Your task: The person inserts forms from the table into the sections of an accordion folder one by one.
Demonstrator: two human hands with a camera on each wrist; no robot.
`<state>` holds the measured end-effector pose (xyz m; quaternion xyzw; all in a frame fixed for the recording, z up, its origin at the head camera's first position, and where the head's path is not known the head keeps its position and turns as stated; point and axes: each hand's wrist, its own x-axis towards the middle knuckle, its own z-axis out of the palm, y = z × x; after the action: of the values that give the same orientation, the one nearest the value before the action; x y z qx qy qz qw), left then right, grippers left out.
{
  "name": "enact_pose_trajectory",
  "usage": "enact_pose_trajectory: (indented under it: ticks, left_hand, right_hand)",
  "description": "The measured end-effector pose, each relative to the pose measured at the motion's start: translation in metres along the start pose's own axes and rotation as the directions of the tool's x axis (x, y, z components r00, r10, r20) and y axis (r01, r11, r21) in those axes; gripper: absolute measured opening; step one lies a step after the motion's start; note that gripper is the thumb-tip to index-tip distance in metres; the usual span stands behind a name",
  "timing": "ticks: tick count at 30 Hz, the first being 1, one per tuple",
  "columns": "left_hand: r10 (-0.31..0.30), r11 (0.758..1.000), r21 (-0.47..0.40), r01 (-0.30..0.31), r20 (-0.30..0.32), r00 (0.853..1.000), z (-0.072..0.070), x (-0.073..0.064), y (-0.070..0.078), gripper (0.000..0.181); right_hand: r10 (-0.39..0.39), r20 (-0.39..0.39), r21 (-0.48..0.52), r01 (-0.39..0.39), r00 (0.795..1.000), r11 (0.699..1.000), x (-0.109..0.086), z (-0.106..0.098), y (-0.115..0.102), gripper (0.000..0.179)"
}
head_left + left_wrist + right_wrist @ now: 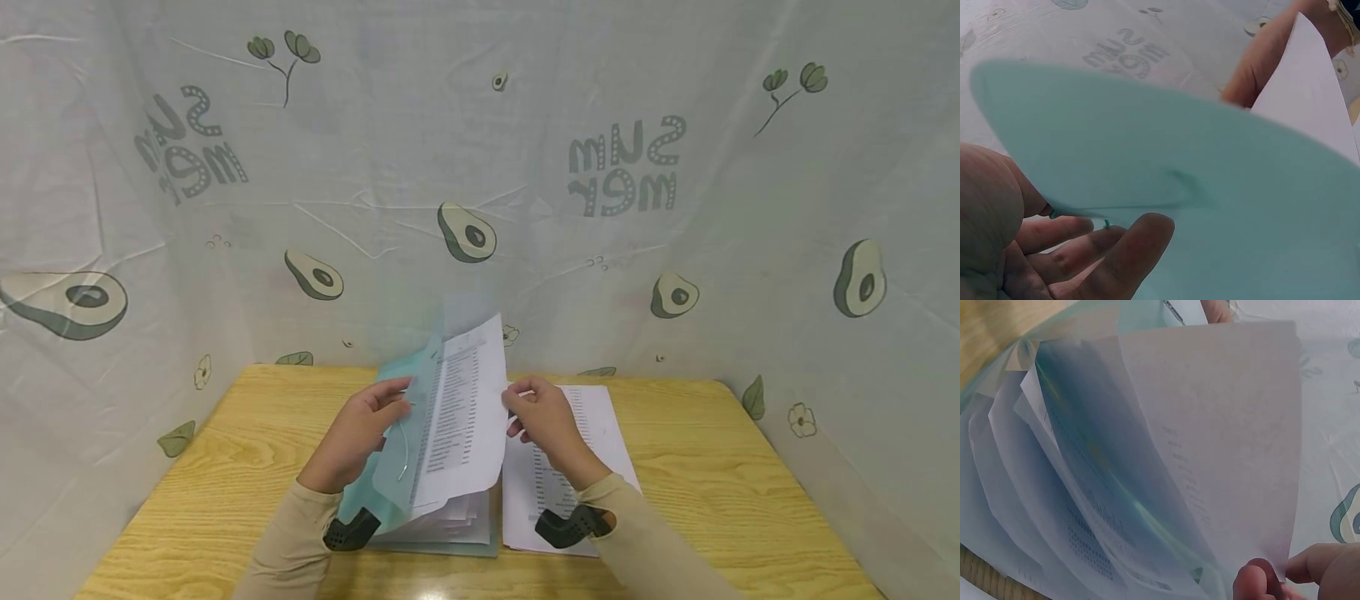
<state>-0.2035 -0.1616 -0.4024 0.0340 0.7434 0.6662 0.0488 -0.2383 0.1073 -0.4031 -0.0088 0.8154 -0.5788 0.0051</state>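
A translucent teal plastic folder (393,462) stands partly opened on the table, its front cover raised. My left hand (358,429) grips the edge of that cover, near a thin cord (406,450) fixed to it; in the left wrist view the thumb and fingers lie about the cover's edge. My right hand (550,417) pinches the right edge of a printed sheet (467,400), which rises upright from the folder. In the right wrist view several more sheets (1019,462) fan out inside the folder behind it.
A second pile of printed sheets (611,450) lies flat on the wooden table (697,475), right of the folder and partly beneath my right forearm. Behind the table hangs a pale curtain (397,150) with avocado prints. Black wrist devices (352,531) sit on both sleeves.
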Motion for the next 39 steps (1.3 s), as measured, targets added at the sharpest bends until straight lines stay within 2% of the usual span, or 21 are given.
enact_pose_trajectory:
  ticks: [7, 14, 23, 39]
  left_hand:
    - [0.006, 1.000, 0.004, -0.006, 0.001, 1.000, -0.001, -0.002, 0.001, 0.046]
    - [0.010, 1.000, 0.008, -0.010, 0.003, 1.000, -0.002, -0.002, 0.002, 0.046]
    - [0.015, 1.000, -0.006, -0.014, 0.009, 1.000, 0.000, -0.003, 0.004, 0.046]
    - [0.001, 0.999, 0.036, 0.000, -0.022, 1.000, 0.001, -0.003, 0.004, 0.047]
  right_hand:
    - [-0.013, -0.007, 0.028, 0.013, 1.000, 1.000, 0.000, -0.003, 0.000, 0.019]
    - [-0.050, -0.012, 0.010, 0.050, 0.999, 0.999, 0.001, -0.011, -0.005, 0.015]
    - [-0.049, 0.025, 0.021, 0.049, 0.998, 0.999, 0.000, -0.021, -0.014, 0.015]
    - [-0.011, 0.057, 0.010, 0.011, 0.998, 1.000, 0.005, 0.011, -0.002, 0.015]
